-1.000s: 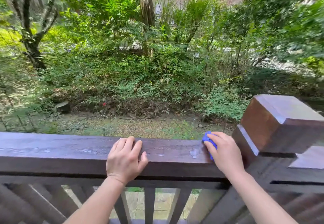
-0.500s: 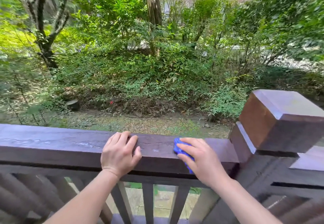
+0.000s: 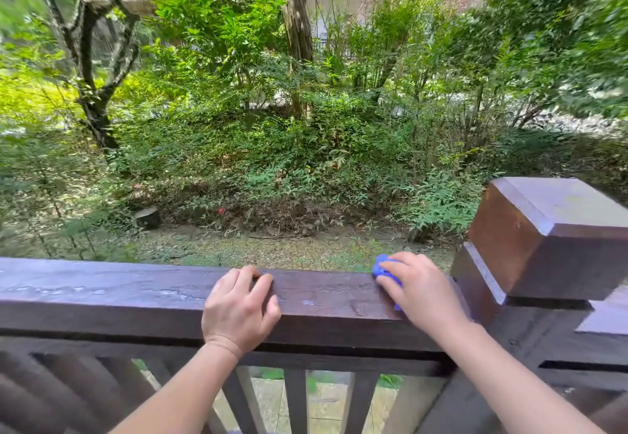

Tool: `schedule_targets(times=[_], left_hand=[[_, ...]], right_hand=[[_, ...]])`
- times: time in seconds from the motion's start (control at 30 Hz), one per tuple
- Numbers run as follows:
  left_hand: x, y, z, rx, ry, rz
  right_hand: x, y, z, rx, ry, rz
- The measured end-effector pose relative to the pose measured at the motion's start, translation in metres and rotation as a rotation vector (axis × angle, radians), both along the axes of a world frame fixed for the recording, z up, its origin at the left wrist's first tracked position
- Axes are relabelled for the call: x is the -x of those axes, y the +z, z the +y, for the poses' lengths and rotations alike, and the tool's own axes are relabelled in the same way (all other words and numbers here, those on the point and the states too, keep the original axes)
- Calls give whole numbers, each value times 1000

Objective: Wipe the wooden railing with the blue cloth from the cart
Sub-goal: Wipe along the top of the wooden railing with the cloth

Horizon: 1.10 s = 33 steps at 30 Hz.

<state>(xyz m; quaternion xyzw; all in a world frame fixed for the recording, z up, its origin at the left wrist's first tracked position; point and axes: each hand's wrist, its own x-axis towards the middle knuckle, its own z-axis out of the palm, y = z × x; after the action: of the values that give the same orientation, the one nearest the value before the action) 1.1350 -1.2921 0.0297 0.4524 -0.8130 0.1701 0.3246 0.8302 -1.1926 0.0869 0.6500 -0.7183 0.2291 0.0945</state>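
Note:
A dark wooden railing (image 3: 119,294) runs across the lower part of the head view. My right hand (image 3: 419,289) presses a bunched blue cloth (image 3: 382,267) onto the rail's top, close to the post on the right. Most of the cloth is hidden under my fingers. My left hand (image 3: 239,311) rests on the rail to the left, fingers curled over the top and holding nothing else. Pale wet-looking streaks show on the rail's top left of my hands.
A thick square post (image 3: 550,239) with a bevelled cap ends the rail at the right. Vertical balusters (image 3: 295,399) stand below the rail. Beyond lie a gravel strip, bushes and tree trunks (image 3: 295,35). The cart is out of view.
My right hand slid the blue cloth left along the rail, then back right toward the post. My left hand stayed put on the rail.

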Motion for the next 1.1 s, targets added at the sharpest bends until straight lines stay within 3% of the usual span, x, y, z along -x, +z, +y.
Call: schedule_targets(times=[0.1,0.2,0.27,0.4,0.47,0.67,0.83,0.97,1.1], left_hand=[[0,-1,0,13,7,5],[0,-3,-1,29,-4,13],[0,-3,-1,25,-9,12],[0,-2,1,16,-12,10],[0,-2,0,14,-13,9],[0,-2,0,-8,-25,14],[0,12,8,-108,-11,-22],[-5,25,13,-198,-52,-46],[-22,33,14,-224,-164,22]], right_hand=[[-16,1,-9,9,-132,22],[-58,-12,4,65,158,48],[-48,-10,8,61,233,53],[-24,2,2,37,-118,-42],[-46,2,0,63,-158,-62],[-89,-16,19,59,411,-85],[-94,-4,-19,78,94,-135],[-130,-20,-18,148,341,-25],[-111,-10,-43,120,127,-67]])
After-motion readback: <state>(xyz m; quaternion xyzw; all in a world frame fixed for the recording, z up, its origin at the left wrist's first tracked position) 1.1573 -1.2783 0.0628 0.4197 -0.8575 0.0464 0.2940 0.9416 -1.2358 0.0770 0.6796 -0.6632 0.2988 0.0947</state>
